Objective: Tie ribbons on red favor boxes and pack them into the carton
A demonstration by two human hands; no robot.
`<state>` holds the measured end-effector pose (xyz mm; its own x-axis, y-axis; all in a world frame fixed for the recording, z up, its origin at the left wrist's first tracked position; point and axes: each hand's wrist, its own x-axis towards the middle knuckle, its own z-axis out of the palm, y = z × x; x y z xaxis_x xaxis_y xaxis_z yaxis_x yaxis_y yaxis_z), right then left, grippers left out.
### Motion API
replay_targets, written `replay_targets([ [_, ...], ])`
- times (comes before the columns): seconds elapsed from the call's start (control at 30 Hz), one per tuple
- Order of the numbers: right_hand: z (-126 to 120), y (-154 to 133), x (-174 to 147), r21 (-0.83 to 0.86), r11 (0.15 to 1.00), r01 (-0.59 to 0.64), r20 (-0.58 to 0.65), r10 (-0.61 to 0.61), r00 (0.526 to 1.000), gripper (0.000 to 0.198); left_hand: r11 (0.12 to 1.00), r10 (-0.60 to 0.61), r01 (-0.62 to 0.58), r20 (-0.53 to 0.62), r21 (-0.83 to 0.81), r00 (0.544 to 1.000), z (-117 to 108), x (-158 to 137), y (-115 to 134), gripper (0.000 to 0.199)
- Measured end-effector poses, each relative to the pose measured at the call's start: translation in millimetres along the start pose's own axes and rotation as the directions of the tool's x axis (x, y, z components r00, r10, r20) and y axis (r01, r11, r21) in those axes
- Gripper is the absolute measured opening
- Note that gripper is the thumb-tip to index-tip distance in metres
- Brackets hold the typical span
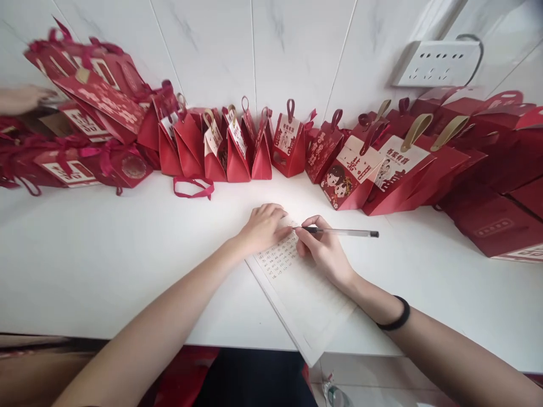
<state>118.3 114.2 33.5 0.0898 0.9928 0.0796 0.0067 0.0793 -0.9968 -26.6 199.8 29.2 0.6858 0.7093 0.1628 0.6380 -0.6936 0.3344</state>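
The right hand (326,251) is pinching the pen (348,232), its tip pointing leftward at the left hand (263,228), which is lying thumb apart on the notebook's (311,311) far end

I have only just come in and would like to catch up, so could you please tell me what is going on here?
A person at a white table holds a pen in the right grip, its tip near the top of a notepad, while the left grip rests on the pad's upper part. Rows of small handwritten marks fill part of the page. Red boxes stand along the table's back, and at the far left another person's hand is beside them.
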Motion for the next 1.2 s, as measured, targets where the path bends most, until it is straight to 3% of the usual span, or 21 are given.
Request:
replay_targets([
  [0.13,-2.1,-4.6,-4.4,-0.142,0.989,-0.031,0.098,0.046,0.994,0.033,0.992,0.115,-0.113,0.051,-0.051,0.992,-5.7,4.5,-9.8,0.034],
  [0.3,5.9,-5.2,-10.2,-0.277,0.960,0.027,0.019,-0.023,1.000,0.022,0.991,0.119,-0.116,0.037,-0.066,0.992,-4.2,5.4,-11.1,0.033],
  [0.5,9.7,-5.6,-11.7,-0.488,0.870,0.066,-0.001,-0.076,0.997,0.026,0.990,0.111,-0.109,0.020,-0.090,0.994,-2.5,5.6,-9.7,0.033],
  [0.7,7.7,-3.8,-9.6,-0.545,0.827,0.140,0.054,-0.132,0.990,0.027,0.988,0.104,-0.102,0.013,-0.117,0.994,1.0,7.8,-11.5,0.033],
  [1.2,8.4,-3.9,-10.3,-0.619,0.767,0.170,0.066,-0.165,0.984,0.026,0.991,0.091,-0.089,0.014,-0.104,0.996,1.2,8.4,-9.3,0.032],
])
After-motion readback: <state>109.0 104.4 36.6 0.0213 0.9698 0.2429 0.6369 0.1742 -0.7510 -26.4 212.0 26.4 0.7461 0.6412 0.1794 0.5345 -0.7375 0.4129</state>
